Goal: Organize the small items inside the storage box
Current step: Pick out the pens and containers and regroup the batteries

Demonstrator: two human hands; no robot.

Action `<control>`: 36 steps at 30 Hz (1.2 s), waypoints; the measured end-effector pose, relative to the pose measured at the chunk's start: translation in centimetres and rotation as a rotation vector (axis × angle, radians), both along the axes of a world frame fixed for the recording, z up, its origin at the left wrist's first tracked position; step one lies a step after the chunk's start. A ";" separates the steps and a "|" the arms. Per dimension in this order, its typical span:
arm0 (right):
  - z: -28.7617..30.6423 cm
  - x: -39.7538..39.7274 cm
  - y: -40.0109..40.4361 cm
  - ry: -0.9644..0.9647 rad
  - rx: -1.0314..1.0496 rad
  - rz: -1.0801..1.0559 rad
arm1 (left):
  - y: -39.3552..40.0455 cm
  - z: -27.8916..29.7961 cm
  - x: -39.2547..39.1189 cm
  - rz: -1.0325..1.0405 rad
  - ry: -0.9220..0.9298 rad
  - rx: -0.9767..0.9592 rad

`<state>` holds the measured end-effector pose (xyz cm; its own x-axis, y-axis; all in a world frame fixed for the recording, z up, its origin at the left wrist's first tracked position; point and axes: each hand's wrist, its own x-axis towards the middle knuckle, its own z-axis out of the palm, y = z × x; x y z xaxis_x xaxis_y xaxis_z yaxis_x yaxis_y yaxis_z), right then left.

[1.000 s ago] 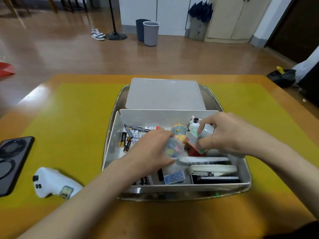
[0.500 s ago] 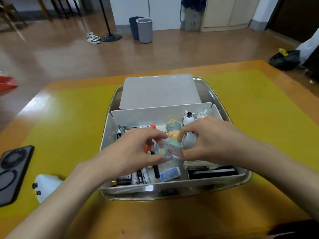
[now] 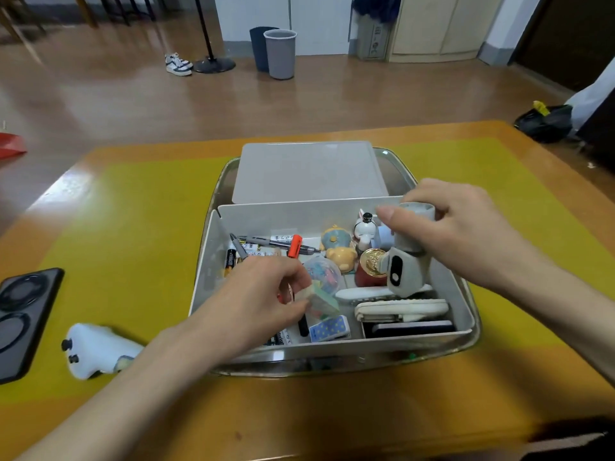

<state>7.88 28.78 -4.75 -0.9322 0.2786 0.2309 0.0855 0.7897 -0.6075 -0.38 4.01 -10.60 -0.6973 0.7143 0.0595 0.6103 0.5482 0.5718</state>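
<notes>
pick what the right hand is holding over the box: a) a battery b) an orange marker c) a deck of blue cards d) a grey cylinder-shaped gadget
d: the right hand has its fingers and thumb curled round a grey cylinder-shaped gadget, lifted above the right side of the storage box.

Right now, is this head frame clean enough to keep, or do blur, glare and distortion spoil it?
Head view: usable. Motion blur smears the white handheld controller and the left hand; ceiling light glares on the brown wooden floor; the wide lens bows the yellow table mat; the white plastic storage box contents stay legible.
</notes>
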 end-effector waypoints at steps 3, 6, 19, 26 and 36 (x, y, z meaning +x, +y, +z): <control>-0.5 1.1 0.2 -0.045 -0.005 0.030 | 0.4 -0.8 0.4 -0.004 0.042 -0.020; -0.9 2.2 0.9 -0.147 -0.200 0.135 | 1.1 -1.4 0.6 -0.014 0.048 -0.002; -2.4 4.9 3.1 -0.325 -0.232 0.263 | 2.4 -1.2 0.2 -0.196 0.033 0.048; -2.3 5.5 2.8 -0.353 0.169 0.368 | 1.9 0.1 -1.7 -0.140 0.044 0.010; 0.8 1.4 1.4 -0.376 0.346 0.334 | -2.6 3.4 -6.7 0.064 0.250 -0.154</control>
<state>9.32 30.22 -3.98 -0.9915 -0.0752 -0.1062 -0.0418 0.9570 -0.2871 -7.11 1.36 -7.19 -0.7187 0.6833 0.1291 0.6830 0.6589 0.3152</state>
